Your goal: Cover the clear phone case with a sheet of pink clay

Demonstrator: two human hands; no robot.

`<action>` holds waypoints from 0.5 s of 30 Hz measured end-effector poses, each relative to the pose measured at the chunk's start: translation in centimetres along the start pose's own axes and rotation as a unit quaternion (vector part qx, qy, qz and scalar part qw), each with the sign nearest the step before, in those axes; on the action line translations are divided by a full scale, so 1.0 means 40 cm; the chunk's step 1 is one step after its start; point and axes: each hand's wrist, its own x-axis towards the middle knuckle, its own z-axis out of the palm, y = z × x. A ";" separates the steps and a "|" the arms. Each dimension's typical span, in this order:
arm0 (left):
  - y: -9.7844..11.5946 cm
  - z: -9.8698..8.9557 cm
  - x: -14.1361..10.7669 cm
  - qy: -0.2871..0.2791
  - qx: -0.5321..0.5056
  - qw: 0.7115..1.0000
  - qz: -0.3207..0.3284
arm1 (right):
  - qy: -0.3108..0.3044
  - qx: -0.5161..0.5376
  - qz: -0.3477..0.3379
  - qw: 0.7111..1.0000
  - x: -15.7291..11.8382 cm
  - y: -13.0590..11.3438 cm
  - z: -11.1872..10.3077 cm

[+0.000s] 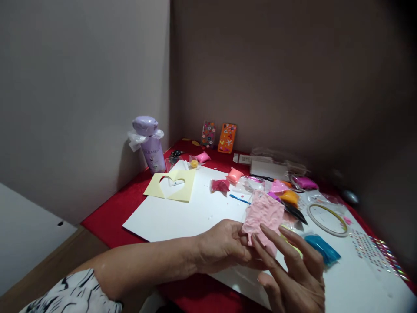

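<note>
My left hand (224, 245) grips, from below and at its near edge, a flat rectangular piece coated in lumpy pink clay (263, 215), shaped like a phone case. The coating is uneven, with a ragged lower edge. My right hand (293, 269) has its fingers stretched out and apart, with the fingertips touching the clay's near right part. Behind the coated piece lies a blue modelling tool (239, 199), partly hidden. A black pointed tool (296, 214) shows just right of it. A packet of blue clay (322, 249) rests beyond my right fingers.
White boards (195, 217) cover much of the red tabletop (107, 221). Yellow paper with a heart cutout (189, 187) and a purple bottle (153, 152) are at left. An orange decorated phone case (227, 138) leans behind. Several clay packets (234, 175), a hoop (327, 220) and gem stickers (371, 252) lie rightward.
</note>
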 end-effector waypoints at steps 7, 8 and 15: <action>-0.014 -0.009 0.003 -0.002 0.011 1.000 0.000 | 0.007 0.004 -0.013 1.000 0.006 -0.002 0.009; -0.014 -0.009 0.003 -0.001 0.016 1.000 -0.001 | 0.006 0.004 -0.012 1.000 0.008 -0.003 0.009; -0.004 -0.006 0.000 -0.005 0.015 1.000 -0.015 | 0.011 0.007 -0.016 1.000 0.016 -0.006 0.000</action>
